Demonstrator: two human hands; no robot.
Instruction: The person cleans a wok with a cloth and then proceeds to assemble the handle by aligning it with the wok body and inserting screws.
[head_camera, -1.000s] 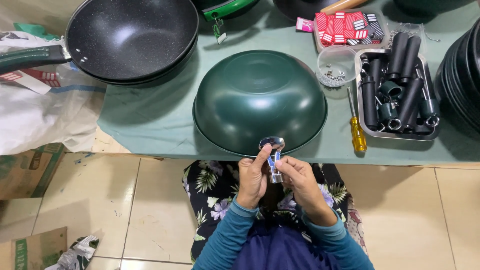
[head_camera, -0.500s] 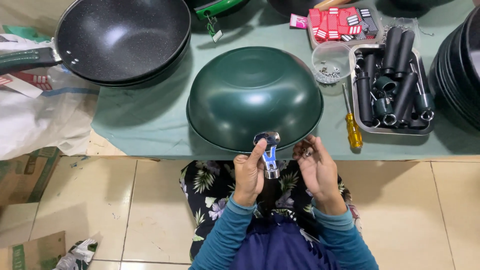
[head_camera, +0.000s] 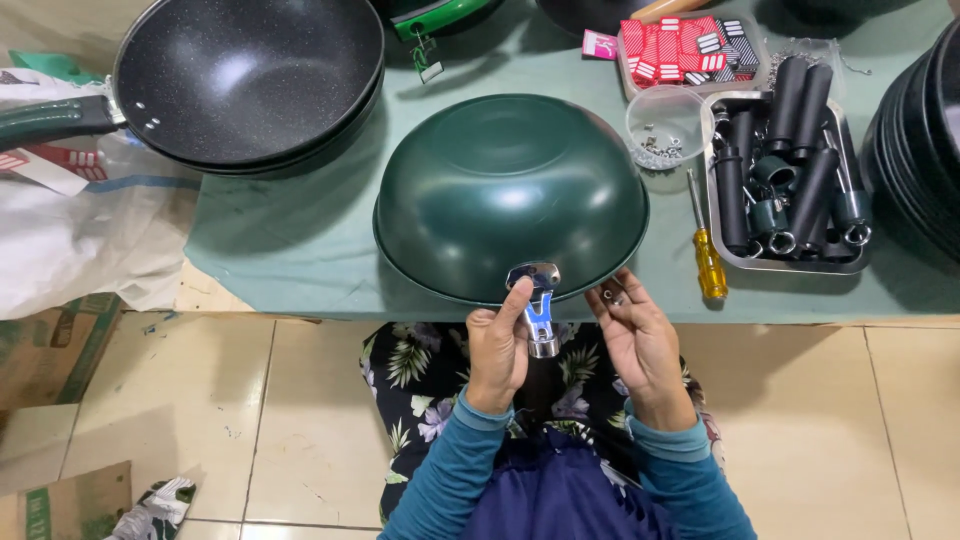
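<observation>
A dark green wok (head_camera: 510, 190) lies upside down on the green-covered table (head_camera: 300, 250), with its rim at the near edge. My left hand (head_camera: 497, 352) grips a shiny metal handle bracket (head_camera: 538, 300) and holds its flat top against the wok's near rim. Just to the right of the bracket, my right hand (head_camera: 640, 345) is palm up. It pinches small metal pieces (head_camera: 608, 295) at its fingertips; they are too small to identify.
A black wok (head_camera: 250, 75) sits at the back left. To the right are a metal tray (head_camera: 800, 262) of black handles, a yellow screwdriver (head_camera: 708, 260), a clear cup (head_camera: 665, 125) of small hardware, red packets (head_camera: 680, 45) and stacked black pans (head_camera: 925, 140). A white bag (head_camera: 70, 230) hangs at the left.
My right hand has let go of the bracket and moved right. My left hand has raised the bracket to the wok's rim.
</observation>
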